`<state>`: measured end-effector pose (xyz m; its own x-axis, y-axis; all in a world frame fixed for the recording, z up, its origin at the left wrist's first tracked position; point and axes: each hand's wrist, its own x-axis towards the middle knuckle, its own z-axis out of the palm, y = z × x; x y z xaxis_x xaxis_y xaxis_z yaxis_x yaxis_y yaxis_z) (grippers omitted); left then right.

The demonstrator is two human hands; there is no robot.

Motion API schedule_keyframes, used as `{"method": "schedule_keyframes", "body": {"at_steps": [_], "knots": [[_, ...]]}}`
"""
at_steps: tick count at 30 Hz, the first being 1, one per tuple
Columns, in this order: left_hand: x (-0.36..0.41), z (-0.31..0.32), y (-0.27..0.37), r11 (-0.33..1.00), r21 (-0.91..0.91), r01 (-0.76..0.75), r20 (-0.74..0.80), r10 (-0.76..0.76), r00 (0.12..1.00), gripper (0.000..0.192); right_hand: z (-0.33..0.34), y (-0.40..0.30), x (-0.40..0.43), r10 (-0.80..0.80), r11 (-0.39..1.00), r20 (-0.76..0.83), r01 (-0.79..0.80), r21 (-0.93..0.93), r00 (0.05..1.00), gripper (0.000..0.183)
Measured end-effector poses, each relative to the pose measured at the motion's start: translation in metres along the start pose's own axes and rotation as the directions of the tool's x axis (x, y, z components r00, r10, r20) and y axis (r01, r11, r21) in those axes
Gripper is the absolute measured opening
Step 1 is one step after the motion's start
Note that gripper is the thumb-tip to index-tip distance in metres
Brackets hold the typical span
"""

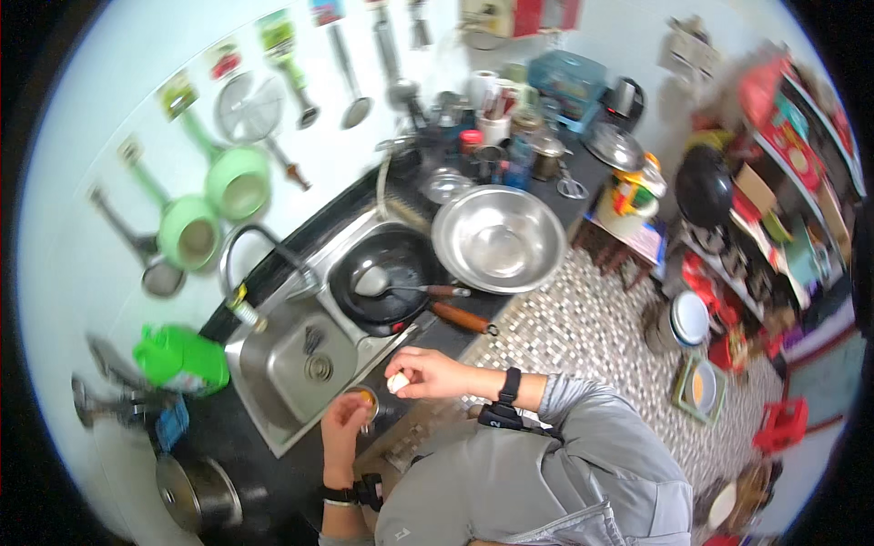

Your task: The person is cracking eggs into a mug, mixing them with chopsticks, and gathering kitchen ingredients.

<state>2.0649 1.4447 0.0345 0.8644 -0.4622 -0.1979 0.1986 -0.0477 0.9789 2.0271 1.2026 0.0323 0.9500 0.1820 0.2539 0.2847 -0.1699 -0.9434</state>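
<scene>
Over the front edge of the sink counter, my right hand (425, 374) pinches a small white piece that looks like eggshell (397, 383). My left hand (345, 418) is just left of it, over a small metal bowl (369, 413) that its fingers partly hide. Something orange, perhaps egg yolk (367, 396), shows by the left fingertips. Whether those fingers hold anything is unclear. Ahead is the steel sink basin (290, 362) with a curved faucet (263, 235).
A black wok (365, 314) with a wood-handled ladle (372, 281) sits over the second basin. Beside it is a large steel bowl (478, 273). A green jug (181, 362) stands left of the sink, and a lidded pot (198, 495) farther left. Utensils hang on the wall.
</scene>
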Motion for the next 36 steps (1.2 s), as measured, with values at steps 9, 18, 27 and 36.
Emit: {"method": "schedule_keyframes", "body": {"at_steps": [9, 18, 27, 36], "knots": [[0.027, 0.050, -0.009, 0.987, 0.088, 0.136, 0.383, -0.159, 0.910, 0.025, -0.091, -0.021, -0.150, 0.251, 0.884, -0.514, -0.410, -0.222, 0.820, 0.034], [0.082, 0.197, -0.001, 0.970, 0.237, 0.059, 0.668, -0.206, 0.715, 0.022, -0.138, -0.016, -0.328, 0.265, 0.886, -0.924, -0.449, 0.120, 0.277, 0.027], [0.101, 0.366, -0.006, 0.919, 0.394, 0.011, 0.855, -0.371, 0.361, 0.027, -0.130, -0.025, -0.444, 0.346, 0.889, -0.938, -0.315, 0.332, -0.012, 0.029], [0.134, 0.514, -0.035, 0.869, 0.483, -0.102, 0.874, -0.474, 0.105, 0.029, -0.170, -0.018, -0.507, 0.355, 0.780, -0.896, -0.444, 0.441, -0.266, 0.031]]}}
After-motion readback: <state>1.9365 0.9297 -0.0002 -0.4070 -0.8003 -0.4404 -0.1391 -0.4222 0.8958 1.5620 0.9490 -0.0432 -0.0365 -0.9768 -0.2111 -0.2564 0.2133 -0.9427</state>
